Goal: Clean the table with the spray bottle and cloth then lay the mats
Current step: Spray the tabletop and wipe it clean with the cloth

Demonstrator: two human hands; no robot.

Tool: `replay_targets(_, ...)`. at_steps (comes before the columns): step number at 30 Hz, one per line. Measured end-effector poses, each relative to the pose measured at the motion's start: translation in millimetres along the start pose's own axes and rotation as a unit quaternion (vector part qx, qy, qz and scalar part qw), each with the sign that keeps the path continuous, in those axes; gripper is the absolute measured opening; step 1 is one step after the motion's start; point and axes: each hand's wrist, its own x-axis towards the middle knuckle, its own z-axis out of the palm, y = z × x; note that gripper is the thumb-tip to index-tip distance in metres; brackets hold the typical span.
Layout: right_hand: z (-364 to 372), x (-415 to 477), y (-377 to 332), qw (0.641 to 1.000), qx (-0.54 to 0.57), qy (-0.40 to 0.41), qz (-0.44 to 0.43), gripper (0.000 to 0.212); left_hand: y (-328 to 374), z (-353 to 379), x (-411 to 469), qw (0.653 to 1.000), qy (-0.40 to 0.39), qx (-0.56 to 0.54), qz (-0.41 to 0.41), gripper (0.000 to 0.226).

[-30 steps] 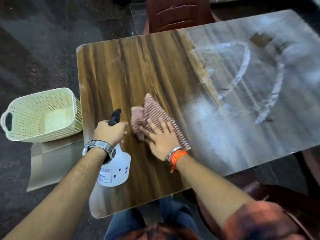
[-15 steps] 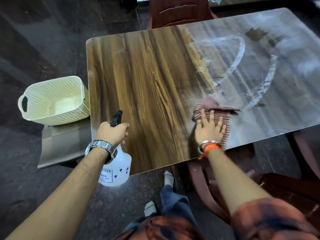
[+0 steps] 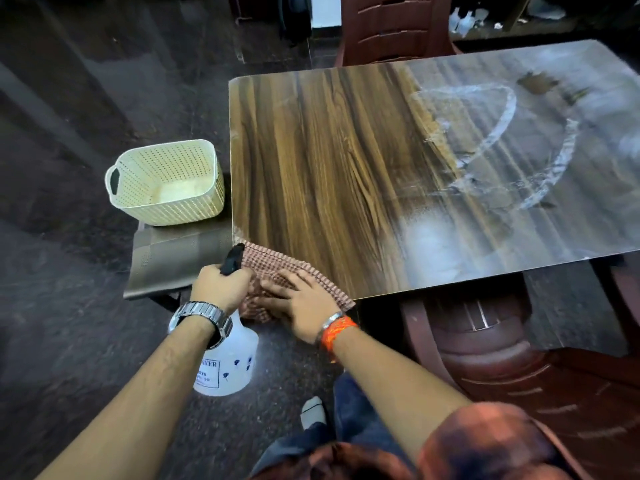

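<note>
The cloth [image 3: 277, 268], pink-brown with a waffle weave, lies at the near left corner of the desk [image 3: 329, 161], its long axis running along the near edge from the corner toward the right, with its near part drooping over the edge. The right hand [image 3: 304, 306] lies flat on it, fingers spread and pointing left toward the corner, pressing the cloth to the wood; an orange thread and a metal bangle ring that wrist. Just beside it, touching the cloth's left end, the left hand [image 3: 221, 285] is wrapped around the neck of the bottle [image 3: 228, 362], fingers closed on it. The bottle hangs upright off the desk's near left corner, its long axis vertical, white body below the hand and over the floor, black nozzle above the fist pointing up and away over the corner. A steel watch [image 3: 201, 318] sits on the left wrist. The desk's left half shows clear brown grain; the right half carries a pale film with white curved streaks [image 3: 502, 133] and a cloudy patch near the front edge. Left of the desk, a cream perforated basket [image 3: 166, 181] stands on a low surface, and under it lie grey-brown mats [image 3: 173, 261], reaching toward the left hand. A dark red chair [image 3: 391, 29] stands at the far side, and another [image 3: 519, 358] at the near right.
</note>
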Motion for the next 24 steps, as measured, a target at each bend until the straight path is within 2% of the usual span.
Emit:
replay_targets(3,-7,-41,18,0.99,0.036,0.077,0.116,0.041,-5,3,-9,0.999,-0.032,-0.024,0.001,0.023)
replay_targets(6,-24,-79,31,0.951,0.067,0.156,0.26,0.035,-3,10,-21,0.997,-0.065,-0.047,0.0,0.023)
replay_targets(8,-42,-93,41,0.906,0.125,0.181,0.361,0.032,2,18,-29,0.995,-0.083,-0.057,0.0,0.025)
replay_targets(11,-73,-114,59,0.789,0.257,0.245,0.501,0.031,17,35,-46,0.992,-0.116,-0.051,0.02,0.023)
replay_targets(13,-86,-133,69,0.729,0.327,0.285,0.53,0.029,27,47,-55,0.99,-0.127,-0.04,0.036,0.022)
replay_targets(17,-95,-172,83,0.642,0.422,0.348,0.538,0.024,46,75,-79,0.985,-0.158,-0.032,0.063,0.022)
replay_targets(21,-107,-224,97,0.509,0.529,0.444,0.515,0.023,68,114,-114,0.977,-0.181,0.019,0.11,0.03)
replay_targets(22,-112,-242,101,0.49,0.536,0.466,0.506,0.023,74,127,-128,0.976,-0.181,0.03,0.12,0.033)
replay_targets(24,-118,-274,109,0.477,0.544,0.482,0.494,0.022,86,153,-154,0.973,-0.187,0.033,0.132,0.034)
